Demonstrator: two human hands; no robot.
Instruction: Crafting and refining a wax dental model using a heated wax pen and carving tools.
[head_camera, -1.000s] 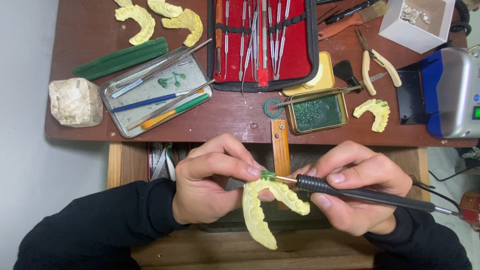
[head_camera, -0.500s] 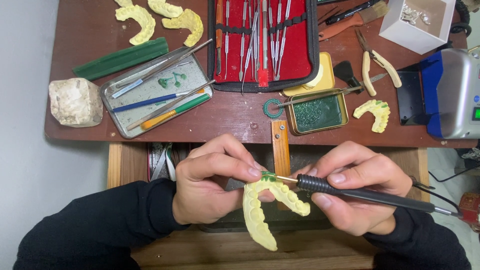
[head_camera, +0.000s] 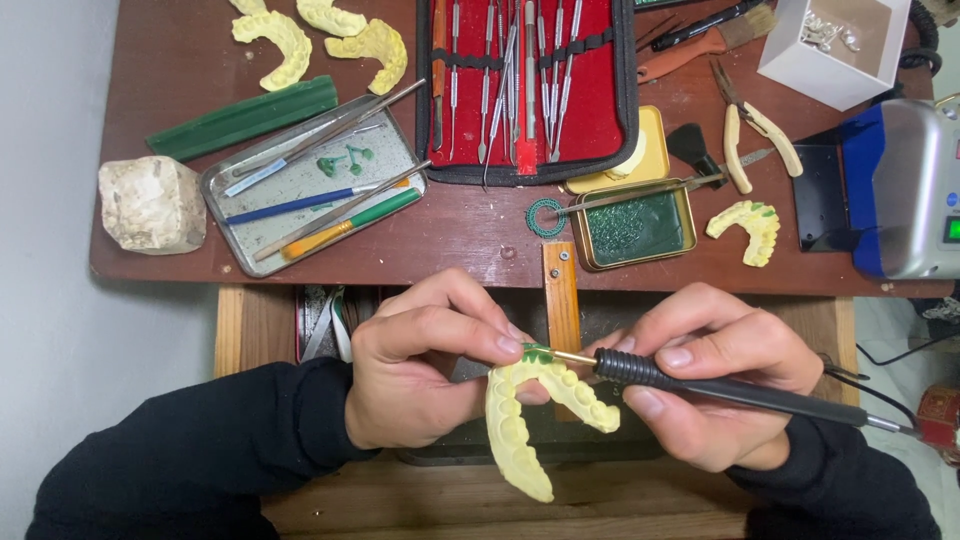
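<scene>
Seen from above, left hand (head_camera: 420, 370) pinching a yellow dental cast (head_camera: 525, 425) below the brown surface (head_camera: 470, 245), right hand (head_camera: 715, 375) gripping a black wax pen (head_camera: 730, 388), its tip touching green wax (head_camera: 537, 352) on the cast.

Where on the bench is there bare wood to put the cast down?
Bare patches: the strip along the front edge between the metal tray and the green wax tin, and the left corner above the green slab. Crowded: the red instrument roll, pliers and blue machine on the right.
</scene>
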